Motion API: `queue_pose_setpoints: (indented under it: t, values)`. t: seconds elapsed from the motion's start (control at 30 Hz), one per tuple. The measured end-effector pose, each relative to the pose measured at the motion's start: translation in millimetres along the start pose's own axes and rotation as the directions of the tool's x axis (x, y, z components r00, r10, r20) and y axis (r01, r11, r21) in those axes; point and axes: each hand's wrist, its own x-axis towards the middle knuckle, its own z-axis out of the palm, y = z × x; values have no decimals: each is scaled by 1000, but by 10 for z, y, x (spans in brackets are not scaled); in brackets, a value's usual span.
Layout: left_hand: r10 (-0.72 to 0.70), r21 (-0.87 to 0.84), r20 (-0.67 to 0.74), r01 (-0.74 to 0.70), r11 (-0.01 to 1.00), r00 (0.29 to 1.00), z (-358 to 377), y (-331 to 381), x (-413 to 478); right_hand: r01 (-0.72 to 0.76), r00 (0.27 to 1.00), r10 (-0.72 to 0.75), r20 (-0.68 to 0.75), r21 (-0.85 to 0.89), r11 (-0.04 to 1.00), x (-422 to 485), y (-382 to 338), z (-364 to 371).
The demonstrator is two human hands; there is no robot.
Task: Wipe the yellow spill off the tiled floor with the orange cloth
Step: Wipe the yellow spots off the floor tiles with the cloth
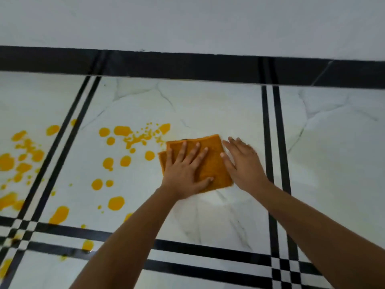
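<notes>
Yellow spill: rounded blobs and fine spatter of opaque yellow liquid, spread over the left part of the scene. It runs from the far spatter just left of the cloth down to the near-left corner. Some drops lie on the black stripes.

Tiled floor: glossy white tiles with thin grey marble veins. The tile right of the cloth shows no yellow.

Left hand: the grip is wide apart, with the palm flat on the left half of the cloth. The four fingers are straight and spread, pointing far. The thumb lies out to the right across the cloth's near part. It presses the cloth and clamps on nothing.

Orange cloth: folded to a rough square of nubby, towel-like weave, lying flat on the centre tile. A second layer peeks out at its left edge. Its left side is just beside the nearest yellow drops.

Right hand: the grip is apart and the hand lies flat on the bare tile just right of the cloth. The fingers are straight, and the thumb touches the cloth's right edge. The fingertips are slightly blurred.

Black stripes: paired dark bands running near to far, right of the right hand. They cross another pair in a checker pattern at near right.

Skirting band: a wide black strip along the far edge of the floor.

Wall: plain pale grey, above the skirting band.
</notes>
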Motion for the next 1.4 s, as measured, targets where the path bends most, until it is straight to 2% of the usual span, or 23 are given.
queue_pose_setpoints:
  t: [0.07, 0.17, 0.23, 0.33, 0.43, 0.5, 0.6, 0.67, 0.73, 0.77, 0.87, 0.9, 0.93, 1.0, 1.03, 1.07, 1.17, 1.2, 1.23, 1.27, 1.33, 1.37, 1.4]
  values:
    - [-148, -173, -31, 140, 975, 989, -131, -129, -63, 31, 998, -27, -61, 54, 998, 31, -330, 39]
    - [-329, -190, -63, 313, 931, 942, -254, -392, -343, 2, 1000, -1, -8, 82, 997, 54, -751, 203]
    - [-420, -178, -95, 399, 899, 903, -297, -577, -458, -151, 988, 149, 48, 43, 988, 132, -949, 365]
    - [-519, -155, -78, 504, 850, 851, -299, -736, -487, -434, 898, 428, 100, 43, 900, 313, -1158, 656]
    - [-602, -183, -119, 579, 795, 789, -272, -953, -397, -502, 862, 504, -53, 51, 864, 647, -1262, 839]
    - [-646, -202, -146, 617, 761, 749, -264, -1084, -320, -396, 910, 386, -150, -42, 917, 972, -1293, 872]
    - [-694, -219, -175, 660, 719, 699, -225, -1220, -317, 13, 992, -30, -121, -141, 990, 1265, -1428, 924]
    - [-729, -234, -180, 691, 684, 660, -200, -1266, -377, 379, 922, -386, -3, -186, 906, 1175, -1382, 971]
    - [-754, -241, -171, 715, 657, 634, -194, -1300, -458, 549, 833, -543, 103, -260, 794, 1226, -1204, 930]
    - [-767, -240, -169, 728, 642, 620, -189, -1318, -500, 494, 867, -487, 103, -297, 817, 1345, -1176, 897]
    - [-793, -229, -157, 759, 609, 589, -191, -1342, -609, 133, 989, -146, -24, -288, 948, 1672, -1476, 888]
    - [-805, -232, -155, 771, 593, 572, -191, -1357, -631, 192, 980, -198, 9, -280, 941, 1630, -1615, 945]
    - [-823, -237, -158, 788, 568, 545, -199, -1388, -662, 362, 932, -354, 79, -270, 892, 1509, -1723, 1009]
    - [-849, -243, -160, 814, 528, 503, -211, -1463, -726, 709, 705, -670, 233, -263, 654, 1190, -1622, 1077]
    - [-857, -240, -157, 822, 516, 492, -218, -1494, -761, 759, 651, -707, 277, -262, 596, 1183, -1502, 1004]
    - [-864, -238, -153, 830, 504, 480, -224, -1519, -793, 741, 671, -684, 286, -272, 614, 1309, -1448, 925]
    - [-871, -232, -130, 839, 492, 474, -233, -1595, -899, 419, 908, -388, 158, -319, 850, 1874, -1815, 968]
    - [-868, -231, -131, 836, 497, 480, -231, -1615, -920, 388, 921, -356, 157, -310, 868, 1916, -2052, 1047]
    - [-865, -231, -129, 833, 502, 486, -232, -1634, -954, 458, 888, -422, 182, -276, 845, 1838, -2254, 1121]
    - [-862, -227, -126, 832, 506, 491, -231, -1658, -1008, 595, 801, -546, 244, -232, 769, 1688, -2377, 1207]
    - [-852, -204, -114, 827, 524, 512, -217, -1689, -1100, 860, 509, -776, 374, -184, 476, 1392, -2216, 1286]
    - [-842, -194, -119, 819, 540, 526, -214, -1693, -1128, 898, 440, -813, 381, -189, 397, 1390, -2078, 1213]
    - [-834, -188, -130, 813, 552, 536, -212, -1701, -1184, 886, 459, -816, 351, -241, 396, 1504, -2040, 1177]
